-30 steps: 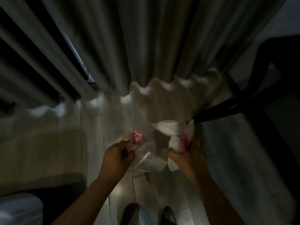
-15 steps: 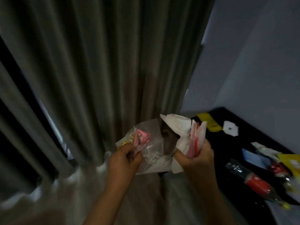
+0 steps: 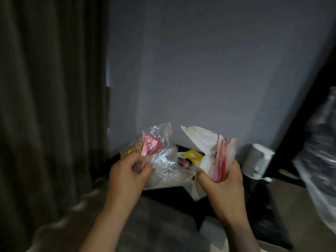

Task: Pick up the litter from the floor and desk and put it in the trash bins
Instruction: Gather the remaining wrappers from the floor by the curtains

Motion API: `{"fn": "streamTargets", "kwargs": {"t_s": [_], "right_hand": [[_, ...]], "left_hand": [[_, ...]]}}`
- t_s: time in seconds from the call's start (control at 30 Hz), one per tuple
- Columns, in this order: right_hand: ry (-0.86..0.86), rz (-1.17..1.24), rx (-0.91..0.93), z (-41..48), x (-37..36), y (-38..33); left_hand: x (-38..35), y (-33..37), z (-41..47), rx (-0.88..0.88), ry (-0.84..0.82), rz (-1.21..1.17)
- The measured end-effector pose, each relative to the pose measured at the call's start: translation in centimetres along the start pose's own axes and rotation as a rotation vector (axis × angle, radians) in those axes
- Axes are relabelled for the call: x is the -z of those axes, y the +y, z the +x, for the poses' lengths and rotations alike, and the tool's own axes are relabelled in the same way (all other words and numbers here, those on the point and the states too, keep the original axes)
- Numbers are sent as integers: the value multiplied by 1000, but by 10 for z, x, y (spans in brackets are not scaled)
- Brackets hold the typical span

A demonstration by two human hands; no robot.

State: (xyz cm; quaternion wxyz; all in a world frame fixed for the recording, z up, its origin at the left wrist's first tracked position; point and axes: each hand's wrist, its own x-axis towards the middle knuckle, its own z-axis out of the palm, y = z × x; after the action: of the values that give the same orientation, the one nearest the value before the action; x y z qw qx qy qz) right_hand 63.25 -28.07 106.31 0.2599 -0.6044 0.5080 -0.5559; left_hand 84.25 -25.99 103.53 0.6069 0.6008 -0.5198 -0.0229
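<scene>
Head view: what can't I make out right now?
Head view only:
- Yellow packet: partly covered by the clear bag in the left hand and the white paper in the right hand.
- Desk: mostly hidden behind that litter.
- White object by the wall: too blurred to identify.
- Plastic at right: blurred, cut by the frame edge.
- Trash bins: none recognisable.

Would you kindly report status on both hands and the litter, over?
Left hand grips clear plastic wrappers. Right hand grips white paper and pink packets. Yellow wrapper lies on dark desk ahead. Bin not clearly seen.
</scene>
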Motion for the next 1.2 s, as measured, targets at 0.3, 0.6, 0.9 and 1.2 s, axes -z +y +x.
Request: {"fn": "streamTargets", "kwargs": {"t_s": [0.3,0.6,0.9,1.2], "right_hand": [[368,-143,-36,-16,233,24],[735,-320,-72,-56,497,62],[1004,-456,-135,-66,663,98],[1168,-508,-148,-7,754,152]], "left_hand": [[-154,161,-68,-197,-218,-272],[-333,341,-206,-262,-446,-535],[-472,462,-302,-294,-658,-689],[-617,525,-311,-363,-743,-801]]}}
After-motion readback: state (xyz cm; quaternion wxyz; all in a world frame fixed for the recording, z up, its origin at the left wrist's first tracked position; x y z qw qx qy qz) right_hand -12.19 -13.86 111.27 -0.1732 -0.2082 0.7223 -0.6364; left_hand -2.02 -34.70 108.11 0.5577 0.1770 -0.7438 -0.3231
